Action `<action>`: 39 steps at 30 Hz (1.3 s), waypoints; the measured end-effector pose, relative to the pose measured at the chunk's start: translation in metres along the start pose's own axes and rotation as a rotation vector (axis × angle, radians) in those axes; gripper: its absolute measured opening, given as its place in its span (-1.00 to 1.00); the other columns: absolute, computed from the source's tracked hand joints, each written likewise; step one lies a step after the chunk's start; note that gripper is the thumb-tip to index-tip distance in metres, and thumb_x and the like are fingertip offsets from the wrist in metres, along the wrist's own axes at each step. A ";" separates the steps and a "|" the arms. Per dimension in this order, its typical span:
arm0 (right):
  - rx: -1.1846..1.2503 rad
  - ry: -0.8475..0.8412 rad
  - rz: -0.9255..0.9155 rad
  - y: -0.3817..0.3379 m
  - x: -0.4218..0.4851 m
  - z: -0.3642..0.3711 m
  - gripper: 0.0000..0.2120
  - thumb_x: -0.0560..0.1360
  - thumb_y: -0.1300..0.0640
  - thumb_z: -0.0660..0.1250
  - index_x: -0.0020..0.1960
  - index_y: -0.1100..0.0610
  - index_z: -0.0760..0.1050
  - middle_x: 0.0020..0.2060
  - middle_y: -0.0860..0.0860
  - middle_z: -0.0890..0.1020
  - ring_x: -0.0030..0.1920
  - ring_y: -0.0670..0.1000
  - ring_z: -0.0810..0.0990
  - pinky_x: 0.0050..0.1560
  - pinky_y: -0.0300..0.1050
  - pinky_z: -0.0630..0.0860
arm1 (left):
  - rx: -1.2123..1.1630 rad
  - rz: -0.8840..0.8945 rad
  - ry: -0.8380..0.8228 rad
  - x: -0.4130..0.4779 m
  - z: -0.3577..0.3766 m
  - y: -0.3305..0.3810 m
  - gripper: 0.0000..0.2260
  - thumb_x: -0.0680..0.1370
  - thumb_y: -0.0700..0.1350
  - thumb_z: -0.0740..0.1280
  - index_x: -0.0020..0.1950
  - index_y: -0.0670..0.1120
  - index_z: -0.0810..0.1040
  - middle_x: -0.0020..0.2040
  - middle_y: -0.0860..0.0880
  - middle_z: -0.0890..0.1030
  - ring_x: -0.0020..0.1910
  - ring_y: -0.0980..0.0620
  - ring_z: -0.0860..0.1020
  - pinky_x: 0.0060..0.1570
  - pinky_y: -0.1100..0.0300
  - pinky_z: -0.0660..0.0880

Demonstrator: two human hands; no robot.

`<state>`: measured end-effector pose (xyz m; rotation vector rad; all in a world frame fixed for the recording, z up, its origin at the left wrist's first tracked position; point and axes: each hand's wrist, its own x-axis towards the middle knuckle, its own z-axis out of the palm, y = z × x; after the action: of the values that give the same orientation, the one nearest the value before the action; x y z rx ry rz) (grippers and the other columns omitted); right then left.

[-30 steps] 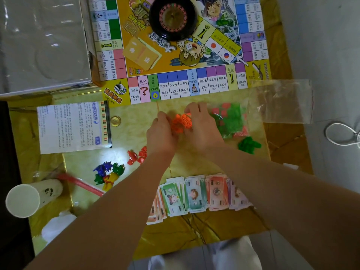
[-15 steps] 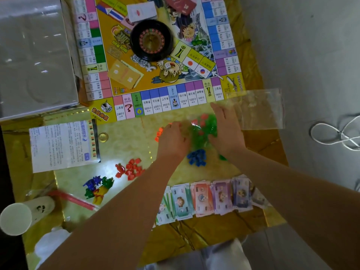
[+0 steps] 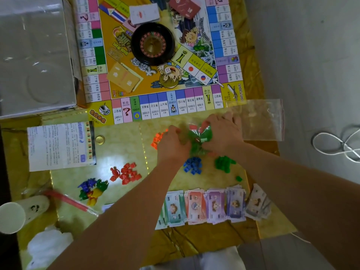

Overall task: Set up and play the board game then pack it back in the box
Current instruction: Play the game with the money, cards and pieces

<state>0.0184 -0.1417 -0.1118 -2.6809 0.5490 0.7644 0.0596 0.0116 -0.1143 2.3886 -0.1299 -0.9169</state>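
Both hands have left the heap of small orange plastic houses (image 3: 158,138), which is now lying just left of the left hand (image 3: 173,146), and have shifted right onto a small clear plastic bag (image 3: 198,137). A heap of small blue plastic houses (image 3: 192,165), not showing a second ago, is now lying below them.

The bag is holding green and red plastic pieces and is resting on the glossy yellow table (image 3: 120,149), just below the colourful square game board (image 3: 159,78). The left hand is gripping the bag's left side with curled fingers. The right hand (image 3: 224,131) is lying over its right side with fingers bent onto the plastic, though blur is hiding the exact pinch.

A larger clear zip bag with a red strip (image 3: 261,119) is lying flat just beside the right hand. A heap of small green plastic houses (image 3: 224,163) is sitting near the right wrist.

The open grey cardboard box (image 3: 35,55) is sitting at the board's left edge, carrying a clear moulded tray. A white paper cup (image 3: 11,217) is sitting at the table's near left corner; its contents cannot be told.
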 end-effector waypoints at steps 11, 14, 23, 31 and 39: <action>0.765 -0.143 0.161 0.004 0.003 -0.043 -0.58 0.31 -0.07 0.50 0.08 -0.04 0.41 0.03 -0.01 0.58 0.03 0.03 0.57 0.08 -0.02 0.54 | -0.869 -0.306 -0.185 -0.001 -0.021 0.051 -0.84 0.56 -0.03 0.34 0.04 -0.10 0.56 -0.01 -0.12 0.66 -0.11 -0.05 0.65 -0.02 0.07 0.62; 0.979 -0.224 0.088 -0.017 0.001 -0.054 -0.70 0.49 0.06 0.39 0.17 0.06 0.41 0.08 0.02 0.56 -0.01 -0.08 0.54 -0.10 -0.26 0.47 | -0.948 -0.325 -0.074 -0.003 -0.046 0.048 -0.94 0.54 -0.10 0.36 -0.04 -0.07 0.56 -0.16 -0.03 0.63 -0.24 0.04 0.60 -0.26 0.24 0.59; 1.031 -0.546 0.018 -0.154 0.010 -0.030 -0.81 0.43 0.01 0.37 0.03 -0.02 0.52 0.21 0.17 0.57 0.18 0.27 0.58 0.25 0.26 0.47 | -0.979 -0.507 0.185 -0.017 -0.137 -0.077 -0.71 0.52 -0.01 0.35 0.12 -0.19 0.53 0.01 -0.14 0.61 -0.15 -0.01 0.60 -0.40 0.24 0.53; 1.073 -0.455 0.062 -0.303 0.013 0.030 -0.69 0.51 0.17 0.33 0.24 0.11 0.44 0.02 -0.02 0.56 -0.09 -0.10 0.52 -0.18 -0.21 0.42 | -0.261 -0.349 0.688 -0.036 -0.210 -0.185 -0.71 0.54 -0.17 0.27 0.26 -0.14 0.41 0.20 -0.17 0.45 0.04 -0.14 0.51 -0.01 0.12 0.40; 0.871 -0.249 0.043 -0.351 0.019 0.063 -0.74 0.53 0.28 0.33 0.22 0.25 0.50 -0.10 0.07 0.59 -0.36 -0.21 0.61 -0.32 -0.34 0.55 | -0.059 -0.065 0.255 -0.026 -0.211 -0.223 -0.55 0.51 -0.31 0.22 0.38 -0.02 0.46 0.20 -0.13 0.39 0.10 -0.13 0.49 0.09 0.00 0.48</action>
<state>0.1584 0.1873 -0.1114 -1.7550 0.6765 0.6507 0.1506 0.3047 -0.0937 2.4424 0.0720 -0.6274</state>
